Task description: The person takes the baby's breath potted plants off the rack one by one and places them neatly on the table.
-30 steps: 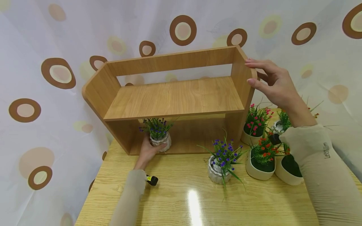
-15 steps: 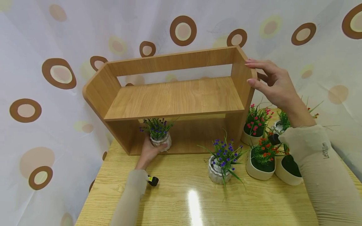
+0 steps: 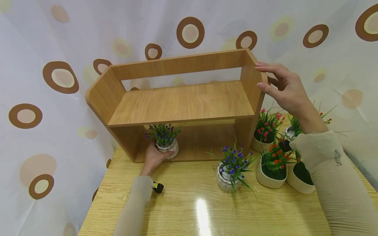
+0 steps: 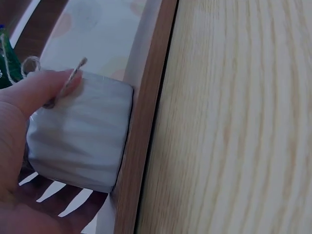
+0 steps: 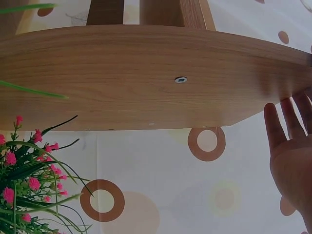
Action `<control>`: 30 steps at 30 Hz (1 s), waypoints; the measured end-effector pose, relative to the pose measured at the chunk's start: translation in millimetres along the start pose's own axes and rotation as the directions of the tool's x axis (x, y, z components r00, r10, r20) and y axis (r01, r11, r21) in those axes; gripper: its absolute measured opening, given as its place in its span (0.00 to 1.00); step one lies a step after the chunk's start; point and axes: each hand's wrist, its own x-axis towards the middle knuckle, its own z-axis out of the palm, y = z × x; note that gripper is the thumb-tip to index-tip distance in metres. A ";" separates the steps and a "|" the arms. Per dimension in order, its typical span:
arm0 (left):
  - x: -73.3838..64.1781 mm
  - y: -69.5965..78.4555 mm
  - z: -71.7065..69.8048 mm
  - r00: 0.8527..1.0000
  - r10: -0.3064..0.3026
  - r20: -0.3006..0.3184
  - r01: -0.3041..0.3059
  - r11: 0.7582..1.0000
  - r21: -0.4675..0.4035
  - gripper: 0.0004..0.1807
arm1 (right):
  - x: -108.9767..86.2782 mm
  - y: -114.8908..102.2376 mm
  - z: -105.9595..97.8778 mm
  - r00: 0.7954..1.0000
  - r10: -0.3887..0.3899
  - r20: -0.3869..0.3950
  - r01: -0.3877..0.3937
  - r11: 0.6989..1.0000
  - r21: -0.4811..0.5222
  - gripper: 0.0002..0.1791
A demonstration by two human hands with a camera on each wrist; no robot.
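My left hand [image 3: 154,156] holds a white ribbed flower pot [image 3: 170,150] with purple flowers at the left of the shelf's lower level. The left wrist view shows my thumb across the twine on the pot [image 4: 83,131] and my fingers round its other side; its base is at the shelf's front edge. My right hand [image 3: 287,86] rests on the upper front edge of the right side panel of the wooden shelf [image 3: 183,101]. Its fingers are fairly straight in the right wrist view, where the hand [image 5: 295,161] touches the panel [image 5: 146,73]; some fingertips are hidden.
A second white pot with purple flowers [image 3: 225,182] stands on the wooden table [image 3: 174,209] before the shelf. Right of the shelf are pink flowers [image 3: 267,129], orange flowers [image 3: 276,157] and other potted plants, partly behind my right arm. A patterned cloth [image 3: 224,19] hangs behind.
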 end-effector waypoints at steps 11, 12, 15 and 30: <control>-1.6 -0.9 -0.5 0.998 0.055 -0.019 -0.051 0.986 0.157 0.49 | 0.0 0.5 -0.2 1.000 -0.006 -0.001 0.006 1.000 0.020 0.26; -2.4 0.4 -0.7 0.998 0.060 -0.018 -0.056 0.984 0.167 0.48 | 0.2 0.5 0.0 1.000 -0.007 0.000 0.007 1.000 0.022 0.26; -5.0 6.4 -1.6 0.996 0.084 -0.019 -0.078 0.977 0.198 0.45 | 0.5 0.1 0.4 1.000 -0.005 0.002 0.005 1.000 0.010 0.26; -29.8 27.0 1.9 0.981 0.179 0.080 -0.193 0.951 0.240 0.49 | 0.8 1.8 0.8 1.000 -0.005 0.006 0.005 0.997 -0.074 0.26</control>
